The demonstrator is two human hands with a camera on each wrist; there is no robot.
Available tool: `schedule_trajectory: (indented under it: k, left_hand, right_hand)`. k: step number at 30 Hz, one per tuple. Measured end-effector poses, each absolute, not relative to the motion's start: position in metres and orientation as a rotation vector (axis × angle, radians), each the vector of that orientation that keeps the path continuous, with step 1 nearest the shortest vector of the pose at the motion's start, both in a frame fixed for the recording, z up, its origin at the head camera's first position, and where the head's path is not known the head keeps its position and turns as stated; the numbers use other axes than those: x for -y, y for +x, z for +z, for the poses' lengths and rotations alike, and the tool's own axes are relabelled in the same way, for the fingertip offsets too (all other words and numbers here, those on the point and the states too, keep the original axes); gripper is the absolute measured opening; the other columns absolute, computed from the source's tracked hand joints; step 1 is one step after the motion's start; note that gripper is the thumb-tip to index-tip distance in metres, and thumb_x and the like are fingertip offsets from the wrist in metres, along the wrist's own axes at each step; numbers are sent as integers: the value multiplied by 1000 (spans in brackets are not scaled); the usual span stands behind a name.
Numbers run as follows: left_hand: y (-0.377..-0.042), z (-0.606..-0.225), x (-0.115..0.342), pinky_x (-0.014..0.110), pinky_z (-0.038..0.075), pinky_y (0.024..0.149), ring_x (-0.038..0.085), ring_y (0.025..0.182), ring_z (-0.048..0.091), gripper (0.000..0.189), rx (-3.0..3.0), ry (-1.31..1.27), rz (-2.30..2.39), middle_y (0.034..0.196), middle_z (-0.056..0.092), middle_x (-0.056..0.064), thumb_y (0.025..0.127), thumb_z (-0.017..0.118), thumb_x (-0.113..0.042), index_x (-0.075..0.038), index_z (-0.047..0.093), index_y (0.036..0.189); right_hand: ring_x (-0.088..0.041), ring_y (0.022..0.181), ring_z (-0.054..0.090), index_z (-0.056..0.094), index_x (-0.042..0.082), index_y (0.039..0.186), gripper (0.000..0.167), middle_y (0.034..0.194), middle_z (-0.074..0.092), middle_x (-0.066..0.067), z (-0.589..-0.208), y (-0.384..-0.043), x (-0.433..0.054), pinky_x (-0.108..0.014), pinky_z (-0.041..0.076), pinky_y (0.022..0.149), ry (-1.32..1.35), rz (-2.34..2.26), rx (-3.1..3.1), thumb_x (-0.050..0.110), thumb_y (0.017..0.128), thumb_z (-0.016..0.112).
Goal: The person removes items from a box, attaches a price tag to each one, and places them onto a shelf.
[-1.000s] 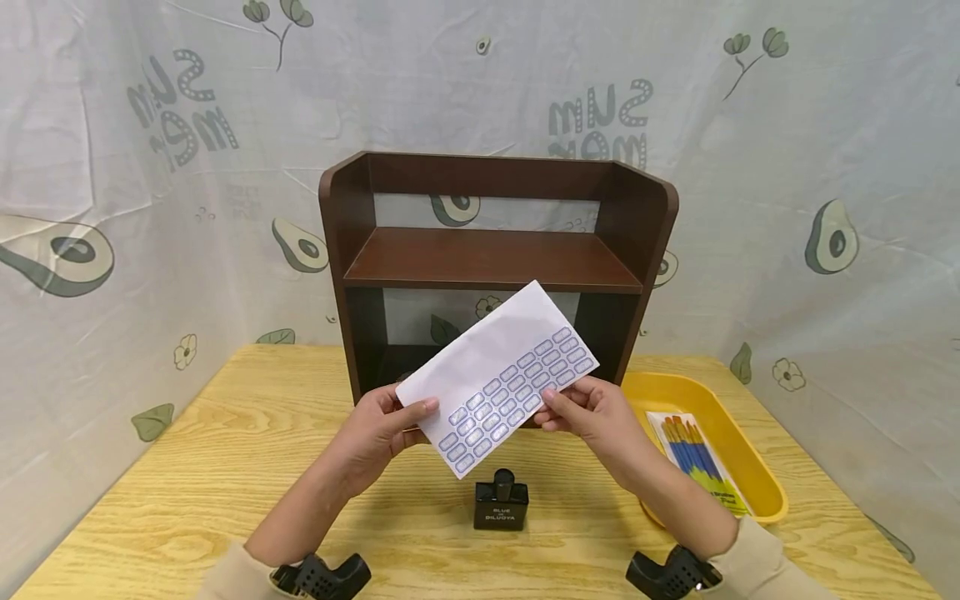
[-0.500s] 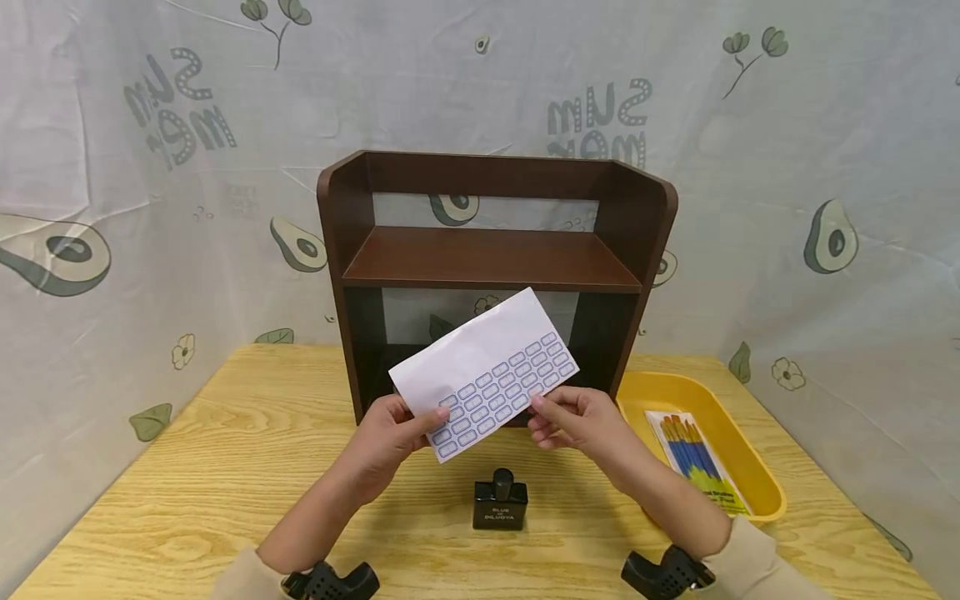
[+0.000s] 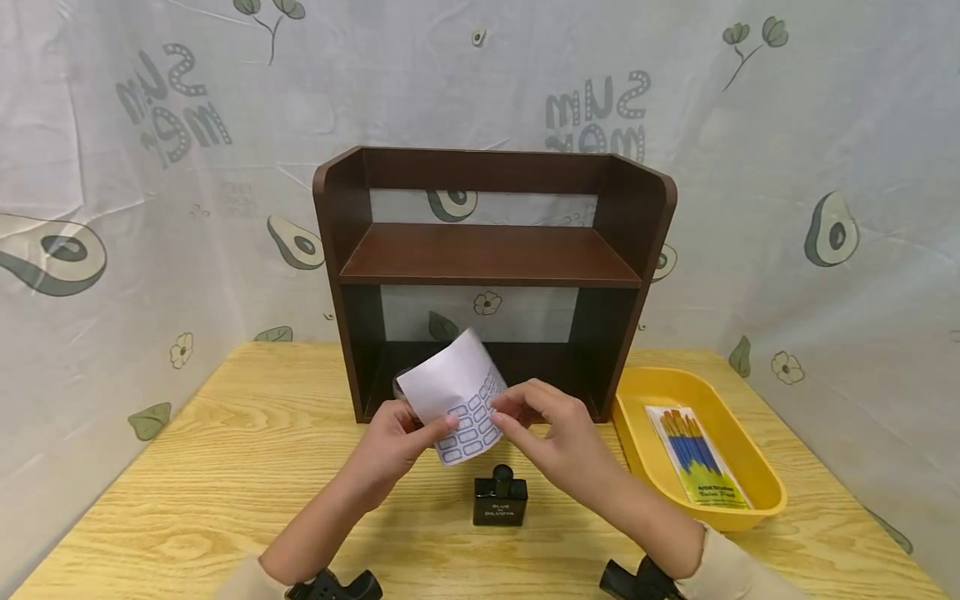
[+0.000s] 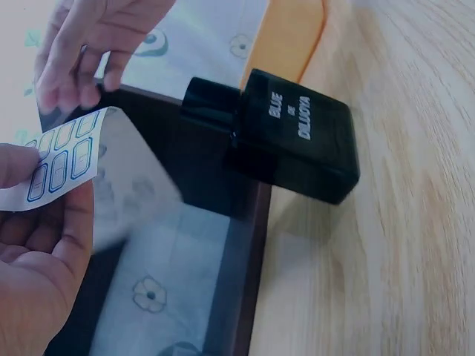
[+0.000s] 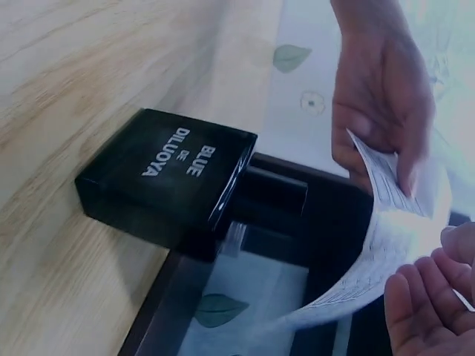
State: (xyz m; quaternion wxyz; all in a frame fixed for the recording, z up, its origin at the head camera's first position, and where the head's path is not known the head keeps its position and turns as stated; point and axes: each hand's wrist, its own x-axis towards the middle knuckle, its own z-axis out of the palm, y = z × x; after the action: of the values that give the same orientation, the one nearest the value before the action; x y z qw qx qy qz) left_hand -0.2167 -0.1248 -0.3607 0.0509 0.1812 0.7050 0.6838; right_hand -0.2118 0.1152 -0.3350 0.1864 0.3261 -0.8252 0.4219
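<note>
A white sheet of blue-bordered labels [image 3: 450,387] is pinched between the thumb and fingers of my left hand [image 3: 401,446]. Its free end bends away from me, curving backward. My right hand [image 3: 551,425] hovers at the sheet's right side with thumb and fingers loosely bent; in the left wrist view, the right fingers [image 4: 70,81] hang apart from the paper. Below both hands, a black perfume bottle [image 3: 500,498] lettered "BLUE DE DILUOYA" stands on the wooden table [image 3: 247,483]. The bottle [image 5: 167,174] also shows large in the right wrist view.
Behind the hands stands a dark brown two-tier shelf [image 3: 491,254]. On its lower level, a dark rounded item [image 3: 399,383] is mostly hidden by the sheet. At right, a yellow tray [image 3: 738,454] holds a pack of paint brushes [image 3: 697,458]. A patterned curtain [image 3: 480,83] surrounds the table.
The label sheet has gone from flat to bent, its right end curling back. My right hand has let go of its lower edge and moved slightly left. My left hand keeps its pinch.
</note>
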Motion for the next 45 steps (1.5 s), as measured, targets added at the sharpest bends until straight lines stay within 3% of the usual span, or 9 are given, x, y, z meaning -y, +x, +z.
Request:
schedule_trajectory:
  k: [6,12,18,25,31,34,38,41,45]
  left_hand:
    - [-209,-358,119,30,59,100,20,113,70,42,-2197,657,2034,134,67,26,103,68,-18,5,60,138]
    - [-202,-352,112,23,60,89,19,101,71,34,-2329,669,1979,123,73,25,102,69,-17,6,68,127]
    - [-199,-349,107,21,60,84,18,97,72,32,-2394,640,1975,121,75,23,101,70,-16,5,70,125]
    - [-198,-349,101,20,59,81,11,92,72,29,-2347,668,2046,117,75,26,100,70,-13,8,69,122]
    - [-199,-347,99,18,53,72,4,83,67,30,-2301,667,2070,111,76,29,104,64,-16,11,72,115]
    - [-199,-347,97,21,59,79,7,87,70,38,-2233,623,2107,116,74,30,109,56,-21,14,71,116]
    - [-198,-346,94,34,61,99,18,105,76,46,-2147,555,2170,126,70,30,113,47,-25,15,67,122]
    - [-198,-344,92,40,59,102,26,111,76,46,-2144,508,2196,128,69,30,113,46,-25,15,65,125]
    - [-198,-343,94,43,58,103,27,111,76,43,-2176,439,2212,127,70,28,112,50,-23,14,66,125]
  right_hand:
    - [-6,88,64,73,11,109,18,102,70,2,-335,-208,-104,-26,63,81,1010,1096,2265,5,92,78]
    - [-5,86,62,73,11,105,17,98,68,3,-337,-208,-103,-21,62,75,1033,1036,2219,3,91,78]
    - [-6,85,63,72,10,105,16,97,68,2,-338,-207,-103,-18,61,72,1042,969,2172,2,92,77]
    - [-7,85,67,71,7,103,20,97,69,-1,-337,-205,-103,-16,61,73,1042,843,2133,-3,87,80]
    - [-6,82,66,71,6,101,23,96,69,-1,-337,-205,-104,-14,60,73,1053,699,2095,-2,84,84]
    - [-6,80,62,70,6,101,22,94,68,-1,-337,-206,-105,-12,57,71,1056,669,2078,-2,85,83]
    - [-6,80,62,68,6,102,21,95,68,-1,-337,-208,-105,-11,56,70,1048,688,2065,-2,87,81]
    - [-6,82,64,68,7,103,19,96,69,0,-337,-207,-106,-13,58,72,1035,730,2081,-1,89,79]
    - [-6,82,65,68,7,103,16,96,70,0,-337,-204,-108,-17,61,73,1009,818,2126,1,92,77]
